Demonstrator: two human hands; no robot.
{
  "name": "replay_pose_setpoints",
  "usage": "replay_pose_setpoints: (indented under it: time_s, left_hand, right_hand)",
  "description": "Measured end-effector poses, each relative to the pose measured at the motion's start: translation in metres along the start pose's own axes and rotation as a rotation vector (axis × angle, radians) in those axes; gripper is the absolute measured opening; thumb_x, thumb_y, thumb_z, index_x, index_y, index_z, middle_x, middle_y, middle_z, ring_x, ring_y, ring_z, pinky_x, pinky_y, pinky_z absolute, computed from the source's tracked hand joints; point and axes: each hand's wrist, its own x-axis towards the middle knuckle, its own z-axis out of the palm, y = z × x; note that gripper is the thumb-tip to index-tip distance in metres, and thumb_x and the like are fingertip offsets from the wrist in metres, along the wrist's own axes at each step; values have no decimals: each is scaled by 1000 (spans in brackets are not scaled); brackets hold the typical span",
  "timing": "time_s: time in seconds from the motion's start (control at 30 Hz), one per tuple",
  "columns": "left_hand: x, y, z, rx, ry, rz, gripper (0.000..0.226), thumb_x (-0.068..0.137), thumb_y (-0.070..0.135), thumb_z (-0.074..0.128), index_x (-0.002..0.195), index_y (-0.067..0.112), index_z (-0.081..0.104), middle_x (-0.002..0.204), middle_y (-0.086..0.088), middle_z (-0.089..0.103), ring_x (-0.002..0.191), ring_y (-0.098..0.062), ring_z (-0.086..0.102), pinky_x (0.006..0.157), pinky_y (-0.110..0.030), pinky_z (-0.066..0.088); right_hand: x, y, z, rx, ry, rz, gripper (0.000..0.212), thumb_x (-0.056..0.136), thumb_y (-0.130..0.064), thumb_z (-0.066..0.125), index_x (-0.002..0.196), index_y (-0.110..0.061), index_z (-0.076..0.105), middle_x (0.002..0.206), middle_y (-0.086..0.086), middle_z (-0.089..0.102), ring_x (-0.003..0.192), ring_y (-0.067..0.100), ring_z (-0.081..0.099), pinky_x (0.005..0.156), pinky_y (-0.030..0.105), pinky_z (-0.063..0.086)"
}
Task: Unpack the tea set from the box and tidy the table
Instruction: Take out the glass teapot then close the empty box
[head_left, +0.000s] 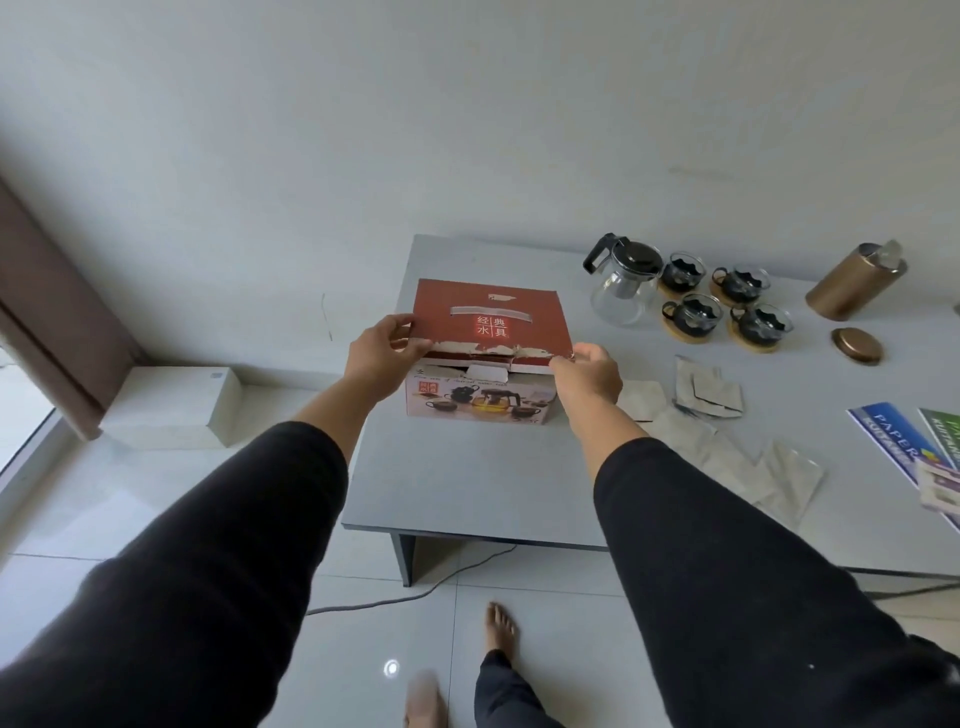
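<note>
Box (485, 364) interior hidden by lid.

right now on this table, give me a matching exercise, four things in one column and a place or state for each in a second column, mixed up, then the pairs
Things
1. tea set box
2. glass teapot
3. gold canister
4. gold lid

Places or states
A. lies flat on the table, apart from its container
B. lies tipped over at the far right, open
C. stands left of the four cups, black lid on
D. red top flap held at both ends by the left hand and the right hand

Pairs: 1-D, 2-C, 3-B, 4-A
</note>
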Motion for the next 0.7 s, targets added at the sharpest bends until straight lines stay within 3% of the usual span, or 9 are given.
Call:
replay_pose_setpoints:
  time_s: [0.1,0.37,0.5,0.7]
  left_hand:
    - [1,-4,0,38,3,36,47,90,30,63,134,19,52,129,-2,62,116,-18,59,91,-26,45]
    - [4,-8,-2,145,30,116,41,88,29,65,127,17,57,116,-5,66,97,-15,60,77,-24,43]
    - [3,-9,-1,260,15,199,42,84,23,70,124,14,60,117,-9,68,104,-23,65,88,-31,51]
    - [5,-11,-1,319,15,257,45,82,24,72,125,13,61,118,-8,68,103,-22,67,93,-33,51]
  right_hand:
    - [1,4,1,-27,-5,-68,41,89,-5,58,128,-19,55,128,4,61,112,21,61,84,25,51]
    - [10,9,2,-100,40,-118,39,91,0,54,124,-20,59,123,4,64,109,22,63,84,27,53]
    - [13,9,7,-135,48,-132,37,91,1,52,121,-17,60,126,8,63,111,26,61,91,35,54]
    - [18,9,11,-227,66,-174,32,90,3,53,117,-14,58,123,9,63,108,27,62,82,30,54]
